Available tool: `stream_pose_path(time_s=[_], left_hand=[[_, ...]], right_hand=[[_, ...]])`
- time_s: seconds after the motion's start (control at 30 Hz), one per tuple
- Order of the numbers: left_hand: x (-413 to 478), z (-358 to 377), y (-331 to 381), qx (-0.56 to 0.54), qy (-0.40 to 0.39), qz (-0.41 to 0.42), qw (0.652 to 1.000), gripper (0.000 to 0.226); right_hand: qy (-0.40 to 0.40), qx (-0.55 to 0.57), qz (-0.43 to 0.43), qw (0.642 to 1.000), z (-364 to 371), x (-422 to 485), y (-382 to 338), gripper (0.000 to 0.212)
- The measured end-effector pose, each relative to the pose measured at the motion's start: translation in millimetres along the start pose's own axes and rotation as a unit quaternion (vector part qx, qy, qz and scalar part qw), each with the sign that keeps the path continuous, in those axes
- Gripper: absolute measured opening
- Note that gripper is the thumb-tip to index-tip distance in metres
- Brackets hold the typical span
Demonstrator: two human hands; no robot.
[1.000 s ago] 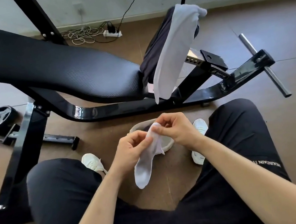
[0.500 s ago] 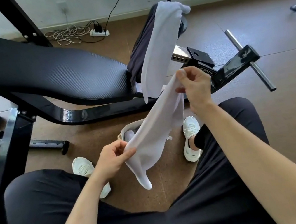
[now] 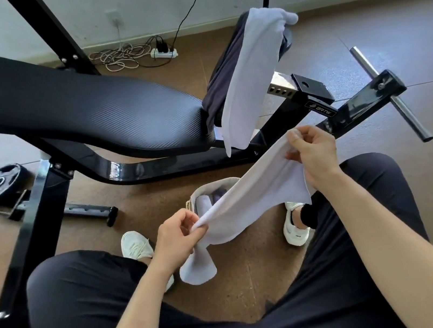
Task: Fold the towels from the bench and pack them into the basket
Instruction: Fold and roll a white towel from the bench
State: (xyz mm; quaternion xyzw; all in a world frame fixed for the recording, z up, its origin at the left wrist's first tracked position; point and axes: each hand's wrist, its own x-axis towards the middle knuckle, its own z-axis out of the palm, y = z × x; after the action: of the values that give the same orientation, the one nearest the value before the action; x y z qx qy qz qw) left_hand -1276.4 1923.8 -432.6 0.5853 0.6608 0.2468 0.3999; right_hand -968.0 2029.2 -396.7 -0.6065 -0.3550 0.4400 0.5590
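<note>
The left hand (image 3: pixel 177 236) pinches the low end of the white towel (image 3: pixel 254 194), fingers curled, and a short tail hangs below it. The cloth stretches up to the right hand (image 3: pixel 313 157), which grips its top end. The basket (image 3: pixel 213 184) sits under the cloth between both hands. Beyond the right hand, a second towel (image 3: pixel 249 73) hangs over the counter (image 3: pixel 73 110).
</note>
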Motion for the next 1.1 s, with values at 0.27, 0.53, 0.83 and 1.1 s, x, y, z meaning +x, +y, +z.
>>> stream_pose_path(time_s=[0.27, 0.53, 0.83, 1.1], left_hand=[[-4.3, 0.9, 8.1, -0.131, -0.022, 0.016, 0.991, 0.011], [-3.7, -2.0, 8.3, -0.163, -0.020, 0.067, 0.984, 0.011], [0.3, -5.3, -3.5, -0.089, -0.069, 0.028, 0.993, 0.013], [0.5, -10.3, -8.9, -0.015, -0.085, 0.005, 0.996, 0.006]], right_hand=[[-0.346, -0.204, -0.019, 0.916, 36.7, -47.8, 5.3, 0.031], [-0.521, -0.247, -0.007, 0.817, 74.9, -83.8, 25.2, 0.023], [-0.387, -0.213, -0.067, 0.895, 60.1, -65.2, 7.3, 0.008], [-0.104, -0.109, -0.067, 0.986, 26.3, -24.2, -1.7, 0.011]])
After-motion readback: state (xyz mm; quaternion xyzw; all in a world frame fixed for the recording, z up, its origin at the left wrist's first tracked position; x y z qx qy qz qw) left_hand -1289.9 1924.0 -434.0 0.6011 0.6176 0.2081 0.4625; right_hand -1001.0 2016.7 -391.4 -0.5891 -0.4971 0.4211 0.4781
